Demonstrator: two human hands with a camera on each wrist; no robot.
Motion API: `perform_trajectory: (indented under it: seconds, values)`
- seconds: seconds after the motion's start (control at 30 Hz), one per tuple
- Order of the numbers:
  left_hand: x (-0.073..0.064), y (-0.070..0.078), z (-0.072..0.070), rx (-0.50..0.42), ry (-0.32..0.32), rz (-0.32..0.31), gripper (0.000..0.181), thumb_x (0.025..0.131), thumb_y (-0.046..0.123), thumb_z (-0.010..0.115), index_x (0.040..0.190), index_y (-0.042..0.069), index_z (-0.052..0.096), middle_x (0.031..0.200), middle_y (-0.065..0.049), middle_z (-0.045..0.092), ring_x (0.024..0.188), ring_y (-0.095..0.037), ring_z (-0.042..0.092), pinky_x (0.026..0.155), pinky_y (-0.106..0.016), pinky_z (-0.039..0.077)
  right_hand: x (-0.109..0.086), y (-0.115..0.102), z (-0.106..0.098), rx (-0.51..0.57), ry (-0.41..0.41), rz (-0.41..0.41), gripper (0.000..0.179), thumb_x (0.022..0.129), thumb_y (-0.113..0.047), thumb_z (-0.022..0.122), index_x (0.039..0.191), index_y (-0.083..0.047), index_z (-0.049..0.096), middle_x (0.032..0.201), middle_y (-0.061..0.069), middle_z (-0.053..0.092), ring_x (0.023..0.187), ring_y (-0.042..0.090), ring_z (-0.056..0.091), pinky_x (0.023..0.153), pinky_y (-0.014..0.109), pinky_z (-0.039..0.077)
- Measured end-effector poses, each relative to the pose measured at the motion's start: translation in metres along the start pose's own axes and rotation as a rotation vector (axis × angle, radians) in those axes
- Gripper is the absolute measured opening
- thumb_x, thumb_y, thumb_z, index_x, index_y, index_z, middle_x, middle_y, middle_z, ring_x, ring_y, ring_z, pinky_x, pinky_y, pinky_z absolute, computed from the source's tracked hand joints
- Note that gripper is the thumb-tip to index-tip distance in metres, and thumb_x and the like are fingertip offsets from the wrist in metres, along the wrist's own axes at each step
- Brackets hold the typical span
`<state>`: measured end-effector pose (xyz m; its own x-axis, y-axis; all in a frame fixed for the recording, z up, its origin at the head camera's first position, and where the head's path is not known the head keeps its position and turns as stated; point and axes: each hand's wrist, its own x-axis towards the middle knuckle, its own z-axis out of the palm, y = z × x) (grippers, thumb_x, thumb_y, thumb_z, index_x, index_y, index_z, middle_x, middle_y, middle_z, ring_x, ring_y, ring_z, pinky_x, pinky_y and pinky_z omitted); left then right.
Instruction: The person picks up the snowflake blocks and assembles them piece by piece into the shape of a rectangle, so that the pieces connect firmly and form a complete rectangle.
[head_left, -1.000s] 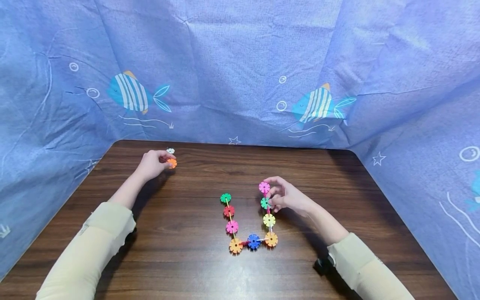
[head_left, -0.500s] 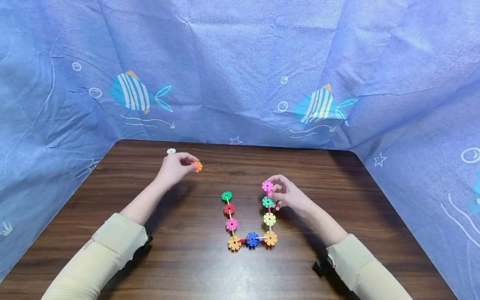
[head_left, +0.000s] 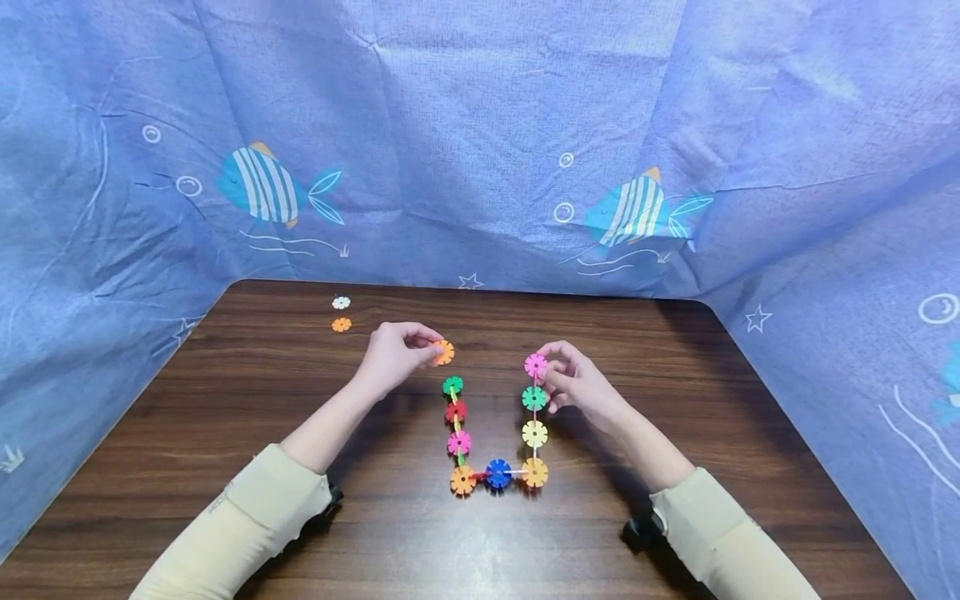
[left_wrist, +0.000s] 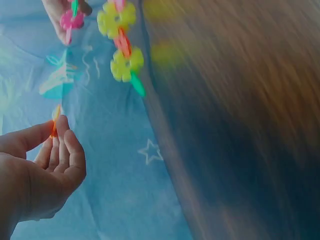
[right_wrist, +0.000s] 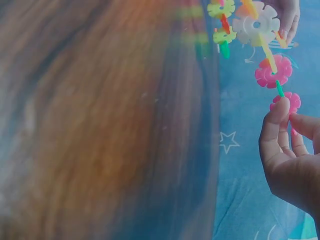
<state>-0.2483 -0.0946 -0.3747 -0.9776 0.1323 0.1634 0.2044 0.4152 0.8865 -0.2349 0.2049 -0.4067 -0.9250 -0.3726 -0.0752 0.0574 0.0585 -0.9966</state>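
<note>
A U-shaped chain of interlocking snowflake discs (head_left: 498, 473) in several colours is in front of me, with thin edge-on discs linking the flat ones. My right hand (head_left: 581, 387) pinches its right arm close to the top, between the pink disc (head_left: 536, 365) and the green disc (head_left: 534, 398). In the right wrist view, thumb and fingertips meet on a link beside a pink disc (right_wrist: 290, 101). My left hand (head_left: 393, 358) holds an orange disc (head_left: 445, 352) between thumb and fingers, just above and apart from the green disc (head_left: 453, 385) that ends the left arm.
A white disc (head_left: 341, 302) and another orange disc (head_left: 341, 325) lie near the far left of the brown wooden table (head_left: 637, 329). Behind the table hangs a blue cloth (head_left: 480, 167) printed with fish.
My left hand has carried the orange disc rightward from the loose discs to near the chain's left end, uncovering another orange one. The chain has shifted slightly up; my right hand keeps its grip.
</note>
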Motion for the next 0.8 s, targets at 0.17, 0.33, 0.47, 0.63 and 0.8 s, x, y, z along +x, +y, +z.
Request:
perform_trajectory:
  seconds: [0.17, 0.33, 0.47, 0.63, 0.8]
  values:
    - [0.001, 0.006, 0.018, -0.068, -0.013, -0.013, 0.015, 0.08, 0.01, 0.075, 0.093, 0.003, 0.073, 0.081, -0.011, 0.072, 0.068, -0.02, 0.069, 0.065, -0.039, 0.057, 0.001, -0.006, 0.005, -0.003, 0.031, -0.023, 0.035, 0.094, -0.006, 0.055, 0.125, -0.002, 0.04, 0.082, 0.007, 0.059, 0.063, 0.014, 0.055, 0.049, 0.026, 0.049]
    - [0.003, 0.011, 0.034, -0.157, -0.044, -0.001, 0.016, 0.081, 0.005, 0.073, 0.096, -0.001, 0.071, 0.083, -0.015, 0.072, 0.066, -0.019, 0.069, 0.067, -0.043, 0.057, 0.004, -0.01, 0.008, -0.033, 0.038, -0.047, 0.033, 0.094, -0.006, 0.055, 0.125, -0.002, 0.041, 0.082, 0.007, 0.061, 0.063, 0.015, 0.054, 0.049, 0.026, 0.05]
    - [0.006, 0.013, 0.045, -0.186, -0.062, -0.001, 0.014, 0.081, 0.002, 0.072, 0.095, -0.002, 0.071, 0.084, -0.016, 0.071, 0.067, -0.023, 0.07, 0.066, -0.045, 0.057, 0.006, -0.011, 0.01, -0.044, 0.048, -0.04, 0.034, 0.093, -0.008, 0.056, 0.124, -0.002, 0.043, 0.083, 0.006, 0.061, 0.063, 0.014, 0.055, 0.049, 0.026, 0.05]
    - [0.012, 0.011, 0.057, -0.085, -0.063, 0.062, 0.013, 0.08, 0.006, 0.074, 0.093, 0.002, 0.072, 0.082, -0.012, 0.072, 0.069, -0.026, 0.07, 0.062, -0.038, 0.057, 0.009, -0.011, 0.01, -0.048, 0.063, -0.026, 0.033, 0.093, -0.008, 0.056, 0.123, -0.003, 0.044, 0.081, 0.005, 0.062, 0.062, 0.014, 0.055, 0.048, 0.025, 0.049]
    - [0.017, 0.009, 0.067, 0.066, -0.04, 0.165, 0.009, 0.078, 0.011, 0.077, 0.086, 0.008, 0.073, 0.078, -0.004, 0.072, 0.066, -0.014, 0.067, 0.059, -0.025, 0.053, 0.011, -0.009, 0.01, -0.044, 0.066, -0.016, 0.032, 0.093, -0.008, 0.056, 0.122, -0.002, 0.044, 0.08, 0.005, 0.061, 0.062, 0.014, 0.055, 0.048, 0.025, 0.05]
